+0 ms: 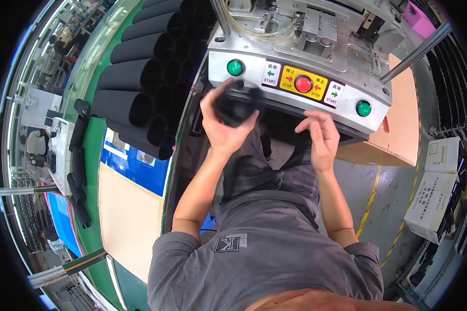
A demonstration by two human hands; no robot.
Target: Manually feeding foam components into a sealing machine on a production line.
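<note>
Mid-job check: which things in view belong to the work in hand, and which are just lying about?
Likely part of the work:
- blurred black piece, in the left grip
- push-button machine, straight ahead
- stacked black tubes, at left

Apparently just lying about:
- pale carton, at right
- pink bin, top right
- slim red object, on brown cardboard

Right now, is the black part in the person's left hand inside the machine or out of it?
Out: the left hand holds the black part in front of the control panel. Motion blur hides its exact shape.
</note>
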